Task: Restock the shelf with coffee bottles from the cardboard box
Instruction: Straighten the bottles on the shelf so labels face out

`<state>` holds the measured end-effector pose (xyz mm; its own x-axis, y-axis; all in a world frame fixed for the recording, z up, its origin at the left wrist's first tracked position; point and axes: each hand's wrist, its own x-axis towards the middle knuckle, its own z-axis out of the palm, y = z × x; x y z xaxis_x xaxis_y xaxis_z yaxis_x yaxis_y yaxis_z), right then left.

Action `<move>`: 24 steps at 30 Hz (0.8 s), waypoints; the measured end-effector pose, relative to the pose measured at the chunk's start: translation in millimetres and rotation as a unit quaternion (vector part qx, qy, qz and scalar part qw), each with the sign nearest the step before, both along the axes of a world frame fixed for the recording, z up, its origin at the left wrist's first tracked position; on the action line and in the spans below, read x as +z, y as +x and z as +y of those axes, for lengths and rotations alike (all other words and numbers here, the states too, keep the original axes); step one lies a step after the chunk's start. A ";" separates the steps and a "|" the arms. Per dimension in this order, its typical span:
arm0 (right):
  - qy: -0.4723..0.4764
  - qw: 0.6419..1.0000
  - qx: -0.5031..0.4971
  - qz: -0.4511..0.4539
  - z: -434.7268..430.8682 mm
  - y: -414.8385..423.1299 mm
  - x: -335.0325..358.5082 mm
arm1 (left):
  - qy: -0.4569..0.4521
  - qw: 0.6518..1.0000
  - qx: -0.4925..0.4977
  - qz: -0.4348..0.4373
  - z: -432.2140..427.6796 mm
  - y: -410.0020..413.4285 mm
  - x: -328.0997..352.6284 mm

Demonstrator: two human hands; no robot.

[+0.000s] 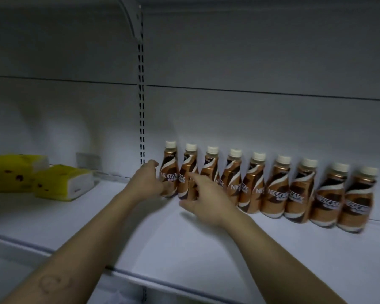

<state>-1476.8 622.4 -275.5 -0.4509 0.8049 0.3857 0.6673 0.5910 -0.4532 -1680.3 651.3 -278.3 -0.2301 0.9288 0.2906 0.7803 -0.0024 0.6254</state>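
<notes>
Nine coffee bottles (270, 185) are stood upright in a row along the back of the shelf (184, 249), running from 10 toward 3 o'clock. The left hand (145, 183) is pressed to the leftmost bottle (169, 172), fingers loosely curled at its side; a full grip cannot be confirmed. The right hand (206, 200) is spread half-open over the lower body of the second bottle (188, 174), at 12 o'clock from its fingers. Long axes are vertical. The left hand is nearer the row's end. Contact points are blurred. The cardboard box is not seen. Yellow packs (42, 178) are left at 9 o'clock.
</notes>
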 end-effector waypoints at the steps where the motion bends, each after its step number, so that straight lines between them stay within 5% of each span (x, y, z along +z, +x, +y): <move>1: -0.005 1.000 -0.001 -0.006 4.5 -6.6 -3.6 | -0.007 0.999 -0.014 -0.037 8.3 -1.1 -3.4; 5: -0.034 0.998 -0.011 -0.044 25.1 -17.1 -14.9 | 0.010 0.989 -0.064 -0.134 30.8 -2.8 -19.3; 15: -0.043 0.992 -0.006 -0.115 59.4 -21.3 -16.8 | 0.071 0.989 -0.042 -0.121 42.0 -6.7 -29.5; 24: -0.075 0.997 0.020 0.020 43.5 1.3 -37.4 | 0.068 0.990 -0.055 -0.114 35.6 -1.5 -36.5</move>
<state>-1475.6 666.0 -312.9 -0.4710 0.8363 0.2806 0.6237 0.5407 -0.5645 -1681.8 687.0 -314.8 -0.2031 0.9078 0.3669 0.6088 -0.1764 0.7735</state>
